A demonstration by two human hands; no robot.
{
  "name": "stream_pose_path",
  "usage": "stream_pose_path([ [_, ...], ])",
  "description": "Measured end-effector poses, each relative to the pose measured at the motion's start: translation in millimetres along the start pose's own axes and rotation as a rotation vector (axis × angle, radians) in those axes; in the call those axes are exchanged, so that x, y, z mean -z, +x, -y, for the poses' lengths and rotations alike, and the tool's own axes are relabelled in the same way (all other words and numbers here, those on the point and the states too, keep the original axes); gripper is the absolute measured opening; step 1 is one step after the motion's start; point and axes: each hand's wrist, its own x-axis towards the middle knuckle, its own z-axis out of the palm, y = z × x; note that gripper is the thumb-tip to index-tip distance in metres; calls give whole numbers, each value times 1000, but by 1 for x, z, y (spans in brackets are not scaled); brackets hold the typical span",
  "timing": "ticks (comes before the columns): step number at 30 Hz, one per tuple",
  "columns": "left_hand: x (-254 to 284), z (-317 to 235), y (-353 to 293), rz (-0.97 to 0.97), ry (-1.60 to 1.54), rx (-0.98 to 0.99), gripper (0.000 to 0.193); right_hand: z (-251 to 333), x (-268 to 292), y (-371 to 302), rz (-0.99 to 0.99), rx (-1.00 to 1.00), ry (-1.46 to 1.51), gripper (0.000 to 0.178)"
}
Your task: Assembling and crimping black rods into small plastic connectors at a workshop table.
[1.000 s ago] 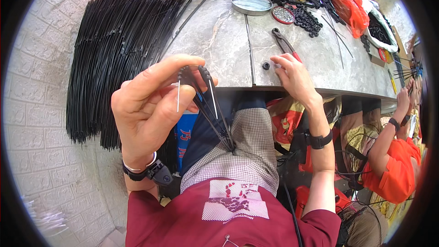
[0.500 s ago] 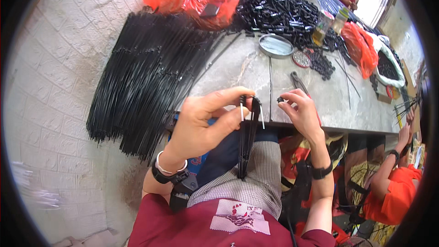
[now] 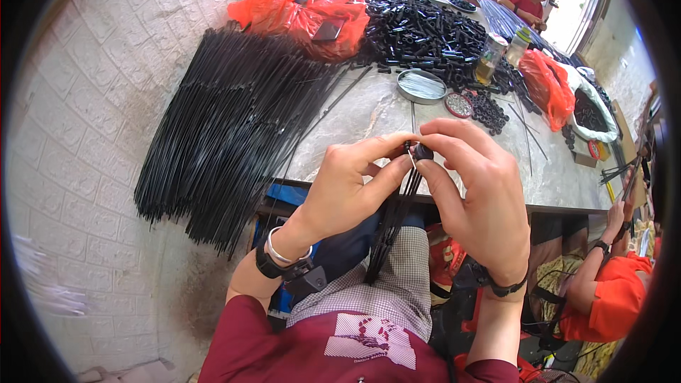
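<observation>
My left hand [image 3: 347, 188] pinches the upper end of a bundle of thin black rods [image 3: 394, 230], which hangs down over my lap. A thin pale strip shows at its fingertips. Close against it, my right hand [image 3: 489, 195] holds a small round black part [image 3: 423, 151] between thumb and fingers. This part touches or nearly touches the rod ends; the fingers hide the exact contact.
A large pile of black rods [image 3: 213, 128] lies at the left of the grey table [image 3: 340, 128]. Behind are red plastic bags [image 3: 330, 25], heaped black tubular parts [image 3: 425, 35], a round tin [image 3: 422, 89] and black rings [image 3: 489, 113]. Other people sit at the right and back.
My right hand has moved left with the small black part, up to my left hand and the rod ends. The view has shifted slightly.
</observation>
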Motion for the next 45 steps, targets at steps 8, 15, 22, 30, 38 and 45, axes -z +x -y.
stream_pose_path([
  [8, 9, 3, -4, 27, -1, 32, 33, 8, -13, -1, -36, 63, -200, 27],
  [15, 17, 1, -5, 22, 30, -6, 33, 3, -26, 1, -88, 117, -161, 34],
  [22, 26, 9, -10, -6, -122, 54, 33, 4, -42, 2, -99, 58, 49, 29],
  [30, 28, 7, -11, -48, -87, 47, 32, -3, -61, 1, -253, 70, 178, 25],
  [38, 30, 5, -14, -84, -44, 17, 32, 4, -67, 2, -328, 175, -121, 33],
  [45, 24, 10, -11, -117, -54, 44, 33, 5, -69, 5, -341, 213, -265, 33],
])
